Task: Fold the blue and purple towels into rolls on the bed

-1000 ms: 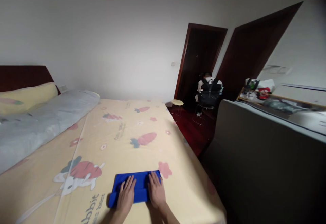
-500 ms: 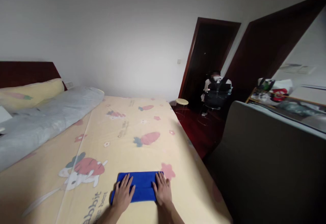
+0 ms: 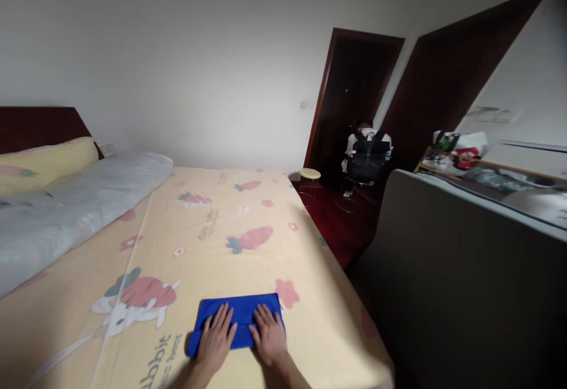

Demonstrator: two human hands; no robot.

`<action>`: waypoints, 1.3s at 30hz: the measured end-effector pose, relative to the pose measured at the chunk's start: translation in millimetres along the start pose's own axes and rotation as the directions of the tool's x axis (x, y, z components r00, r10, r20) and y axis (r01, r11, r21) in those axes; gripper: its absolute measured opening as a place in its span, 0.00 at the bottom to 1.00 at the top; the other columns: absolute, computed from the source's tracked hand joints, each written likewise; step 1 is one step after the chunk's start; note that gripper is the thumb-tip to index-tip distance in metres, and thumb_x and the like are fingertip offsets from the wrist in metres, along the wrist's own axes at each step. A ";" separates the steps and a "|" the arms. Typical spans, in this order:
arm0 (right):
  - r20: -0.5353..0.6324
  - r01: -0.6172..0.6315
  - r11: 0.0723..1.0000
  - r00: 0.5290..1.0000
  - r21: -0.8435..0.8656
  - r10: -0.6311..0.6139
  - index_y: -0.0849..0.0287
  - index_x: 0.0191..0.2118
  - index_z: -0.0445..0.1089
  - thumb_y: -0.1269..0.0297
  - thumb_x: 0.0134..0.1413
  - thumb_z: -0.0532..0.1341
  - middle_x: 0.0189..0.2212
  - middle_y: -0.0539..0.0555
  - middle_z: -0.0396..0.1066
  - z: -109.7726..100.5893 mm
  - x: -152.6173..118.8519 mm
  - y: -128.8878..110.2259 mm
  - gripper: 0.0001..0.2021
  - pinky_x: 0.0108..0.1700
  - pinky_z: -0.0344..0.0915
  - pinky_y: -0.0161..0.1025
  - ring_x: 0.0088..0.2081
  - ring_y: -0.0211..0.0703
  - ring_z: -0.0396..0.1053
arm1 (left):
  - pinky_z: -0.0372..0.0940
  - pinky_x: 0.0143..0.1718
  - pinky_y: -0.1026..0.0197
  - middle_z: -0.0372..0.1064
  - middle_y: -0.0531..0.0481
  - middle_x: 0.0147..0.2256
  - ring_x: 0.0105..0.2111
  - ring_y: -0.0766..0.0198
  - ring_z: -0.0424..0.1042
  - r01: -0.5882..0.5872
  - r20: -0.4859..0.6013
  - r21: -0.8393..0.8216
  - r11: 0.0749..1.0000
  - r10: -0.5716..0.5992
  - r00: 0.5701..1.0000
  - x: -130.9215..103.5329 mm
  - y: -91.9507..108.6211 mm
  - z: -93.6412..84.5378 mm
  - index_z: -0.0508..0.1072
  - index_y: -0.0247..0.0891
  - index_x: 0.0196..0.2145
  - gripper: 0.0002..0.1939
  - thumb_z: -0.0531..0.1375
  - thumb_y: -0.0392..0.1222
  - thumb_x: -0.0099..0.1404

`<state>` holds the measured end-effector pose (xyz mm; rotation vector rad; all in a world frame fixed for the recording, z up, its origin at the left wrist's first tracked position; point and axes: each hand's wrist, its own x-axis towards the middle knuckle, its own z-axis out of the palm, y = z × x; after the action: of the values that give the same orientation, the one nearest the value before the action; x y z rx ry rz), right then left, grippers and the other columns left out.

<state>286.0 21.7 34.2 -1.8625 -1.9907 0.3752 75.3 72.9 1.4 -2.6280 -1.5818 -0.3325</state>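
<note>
A folded blue cloth (image 3: pixel 241 312) lies flat on the yellow printed bed sheet (image 3: pixel 248 271), low in the head view. My left hand (image 3: pixel 215 337) rests palm down on its left part, fingers stretched forward and slightly spread. On the right part lies my right hand (image 3: pixel 269 336), also palm down with its fingers extended. A fold line runs across the cloth between the two hands. Part of the cloth's near edge is hidden under my hands.
At the left are a grey rolled quilt (image 3: pixel 101 191) and a yellow pillow (image 3: pixel 48 159). A round stool (image 3: pixel 309 174) stands past the bed's far right corner. A person (image 3: pixel 367 153) sits near the doorway. A dark panel (image 3: pixel 443 271) rises at the right.
My right hand has slid left from the cloth's right edge onto its surface, nearer my left hand. The whole view has shifted slightly.
</note>
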 end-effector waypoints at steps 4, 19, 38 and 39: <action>0.008 -0.082 0.996 0.997 -0.041 0.082 0.50 0.66 0.55 0.43 0.66 0.43 0.67 0.55 0.51 -16.1 2.1 40.0 0.29 0.67 0.47 0.59 0.68 0.53 0.49 | 0.51 0.62 0.42 0.52 0.46 0.66 0.66 0.53 0.53 0.143 0.048 0.078 0.987 -0.147 0.988 -8.2 -32.7 -14.3 0.57 0.44 0.65 0.28 0.45 0.51 0.70; -0.184 -0.040 0.995 0.983 -0.097 0.022 0.52 0.66 0.56 0.53 0.68 0.44 0.67 0.57 0.51 -7.4 -19.5 31.6 0.25 0.64 0.53 0.59 0.67 0.53 0.51 | 0.59 0.59 0.52 0.59 0.55 0.64 0.63 0.60 0.60 -0.041 -0.093 0.082 0.996 0.049 0.994 -17.0 -17.1 -7.7 0.62 0.50 0.62 0.24 0.45 0.40 0.71; -0.091 0.012 0.997 0.996 0.079 -0.005 0.49 0.55 0.65 0.68 0.63 0.50 0.53 0.53 0.72 -28.3 -31.4 15.1 0.17 0.57 0.54 0.50 0.54 0.46 0.66 | 0.60 0.55 0.53 0.72 0.53 0.55 0.54 0.59 0.69 -0.059 -0.020 -0.036 0.998 0.058 0.998 -31.4 -32.6 -10.2 0.71 0.51 0.56 0.24 0.48 0.37 0.66; -0.082 0.012 0.997 0.997 0.076 -0.005 0.49 0.54 0.65 0.68 0.63 0.50 0.52 0.53 0.72 -30.5 -28.4 13.9 0.17 0.57 0.54 0.50 0.53 0.46 0.66 | 0.60 0.55 0.52 0.73 0.52 0.55 0.55 0.58 0.69 -0.045 0.003 -0.037 0.998 0.046 0.999 -27.7 -30.7 -12.0 0.71 0.50 0.56 0.23 0.49 0.38 0.66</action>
<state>313.4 -7.4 52.4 -1.7929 -1.9027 0.3614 34.0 61.6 5.2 -2.6892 -1.5289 -0.3573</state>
